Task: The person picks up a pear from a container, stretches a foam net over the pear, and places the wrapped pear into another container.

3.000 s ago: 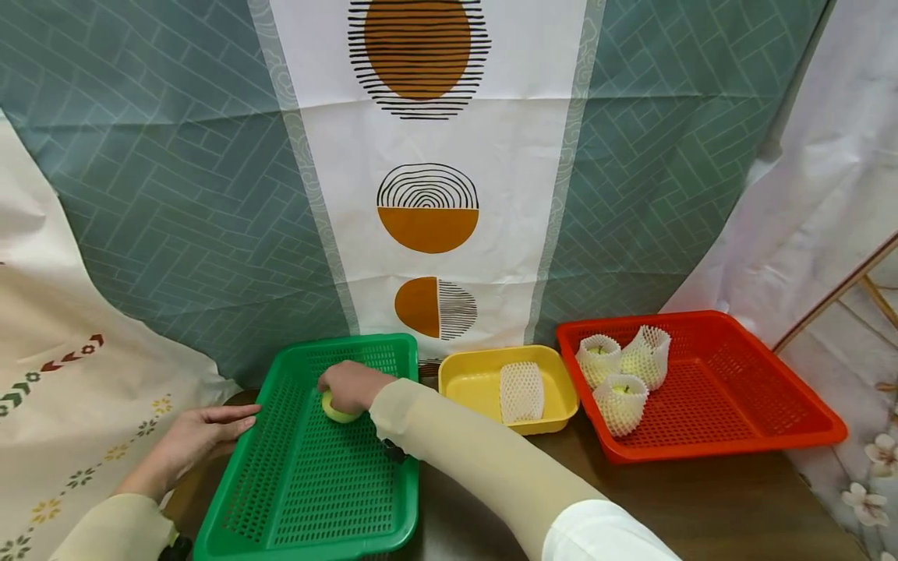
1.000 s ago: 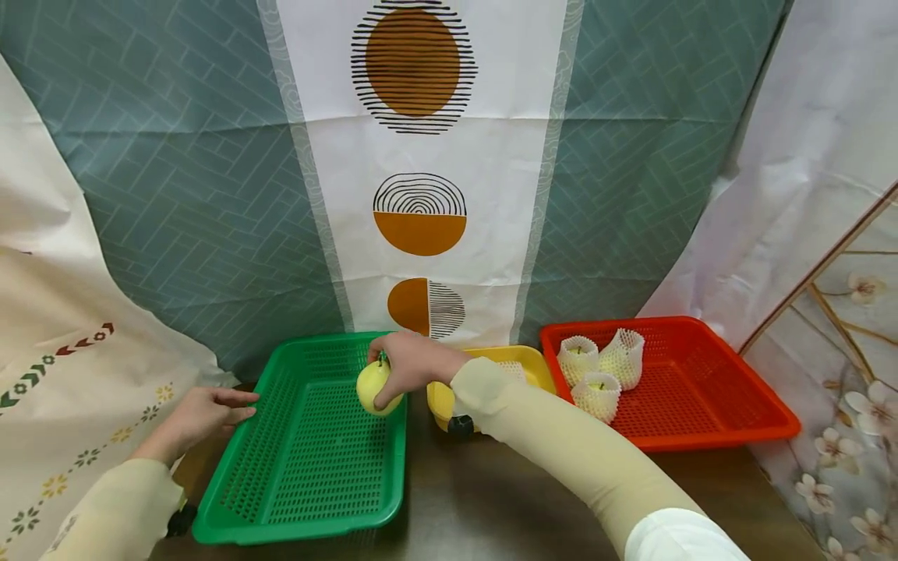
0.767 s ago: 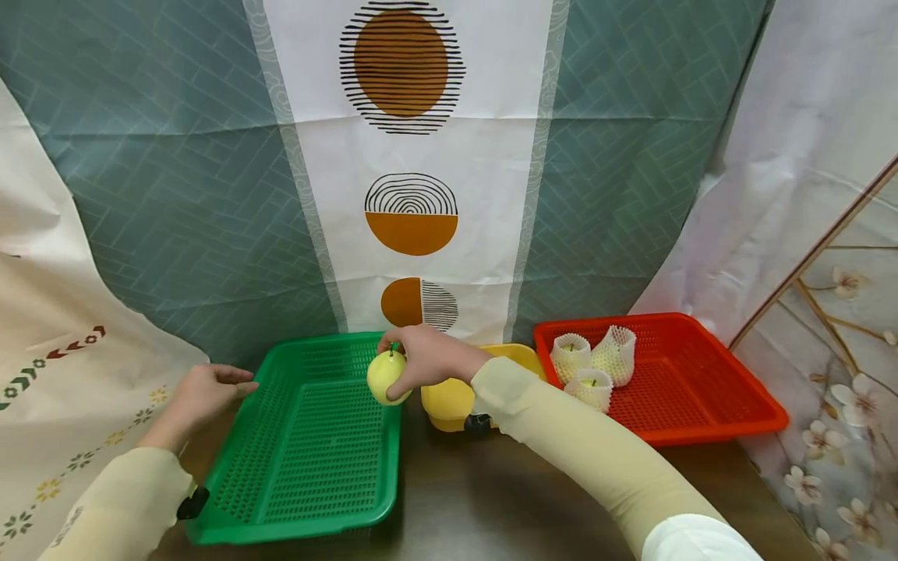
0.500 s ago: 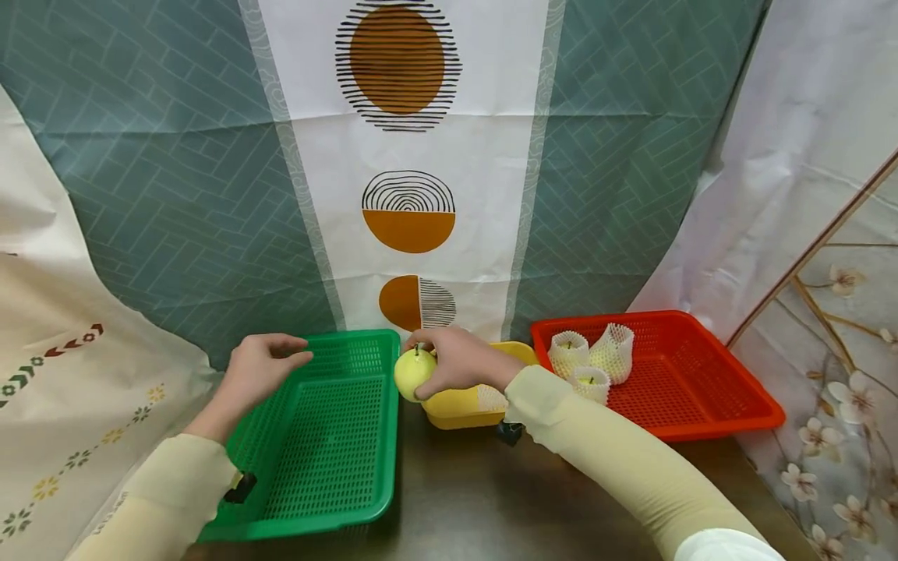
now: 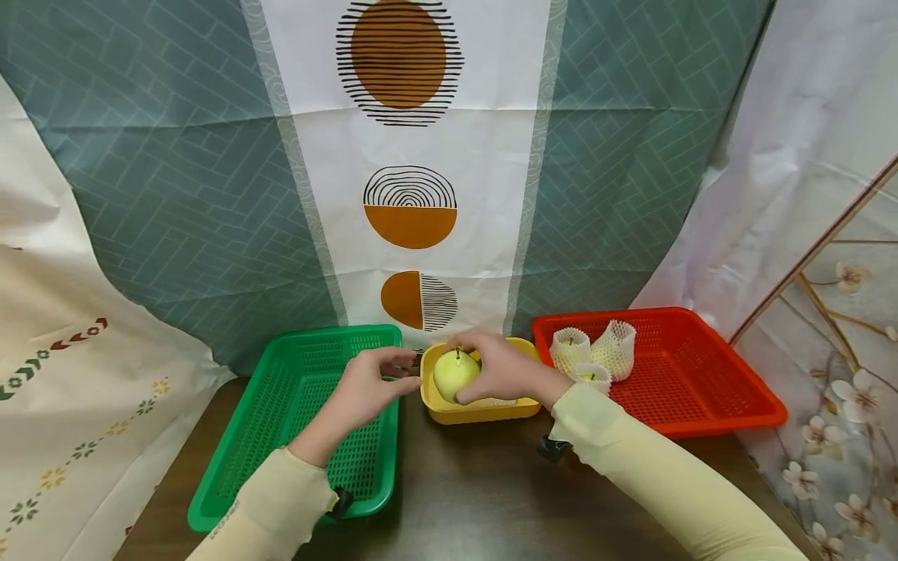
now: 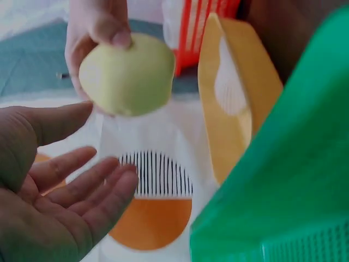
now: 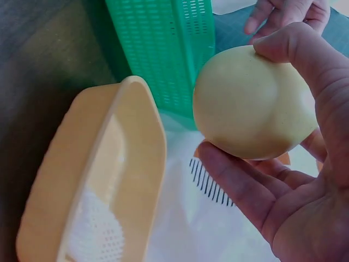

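Note:
My right hand [image 5: 501,366] holds a yellow-green apple [image 5: 452,375] by its side, thumb against it and fingers round it, its stem up. The apple is held above the left part of a yellow tray [image 5: 484,415]. My left hand [image 5: 365,386] is just left of the apple, over the right side of a green basket [image 5: 281,405]. Its fingers and thumb are spread apart and touch nothing, as the left wrist view shows. Inside the yellow tray lies a white foam net [image 7: 95,226], partly hidden in the head view by the right hand.
At the right stands a red basket [image 5: 673,382]. Three fruits in white foam nets [image 5: 613,348] sit in its left part. The containers stand on a dark brown table [image 5: 477,491], with a patterned cloth [image 5: 449,148] hanging behind them.
The right hand has lifted the apple out of the green basket and carried it right, over the yellow tray. My left hand has left the basket's left rim and moved right towards the apple.

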